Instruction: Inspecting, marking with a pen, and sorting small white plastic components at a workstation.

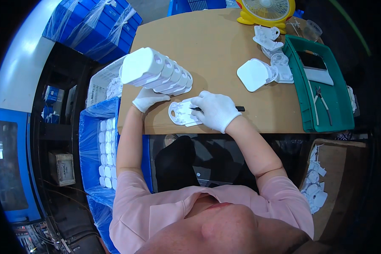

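My right hand [216,111], in a white glove, is closed around a slim black tool [240,109]. Its dark tip shows past the fingers, but its exact kind is unclear. Under that hand a flat white plastic part [183,113] with a round hole at its left end lies on the table. My left hand [149,99], also gloved, is at the near side of a tall stack of white plastic parts [142,65]. Its thumb points toward the stack's foot, while the stack hides the other fingers, so its grip cannot be made out.
Loose white parts [253,75] lie right of centre on the brown table [211,46]. A green tray [298,95] holds pliers [321,106]. Behind stands a yellow fan [266,10]. Lined blue crates [89,139] are at my left; a cardboard box [338,182] is at lower right.
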### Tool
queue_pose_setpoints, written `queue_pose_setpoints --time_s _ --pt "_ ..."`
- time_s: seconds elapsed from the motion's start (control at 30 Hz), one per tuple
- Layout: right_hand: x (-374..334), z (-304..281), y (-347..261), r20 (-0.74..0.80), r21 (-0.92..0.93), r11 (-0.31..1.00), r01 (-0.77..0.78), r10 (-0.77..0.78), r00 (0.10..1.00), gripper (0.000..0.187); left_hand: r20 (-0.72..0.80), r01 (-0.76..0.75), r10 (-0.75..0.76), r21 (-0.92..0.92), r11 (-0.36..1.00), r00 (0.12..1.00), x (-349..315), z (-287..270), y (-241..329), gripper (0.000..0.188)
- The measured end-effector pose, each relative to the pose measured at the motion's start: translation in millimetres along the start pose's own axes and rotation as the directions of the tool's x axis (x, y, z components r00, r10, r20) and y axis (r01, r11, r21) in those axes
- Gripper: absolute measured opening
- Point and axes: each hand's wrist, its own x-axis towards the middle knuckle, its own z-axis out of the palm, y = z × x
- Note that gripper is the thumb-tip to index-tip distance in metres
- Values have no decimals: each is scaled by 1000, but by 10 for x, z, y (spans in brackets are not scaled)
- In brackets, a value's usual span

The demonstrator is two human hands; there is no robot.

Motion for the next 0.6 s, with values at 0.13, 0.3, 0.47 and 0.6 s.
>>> queue_pose_setpoints --time_s 0.13,0.3,0.47,0.6 --pt "-2 -35 -22 39 9 1000 -6 5 999 29 10 -74 73 111 991 997 66 -31 -46 79" --pt "0 -28 -21 32 14 1000 4 -5 999 29 11 -66 65 37 997 998 69 22 -25 85" --pt "2 4 -13 24 10 1000 22 -22 999 29 11 -140 142 262 955 990 81 32 -28 85" --pt "10 1 -22 29 3 999 33 -33 999 29 17 -148 150 309 940 989 121 -25 -68 83"
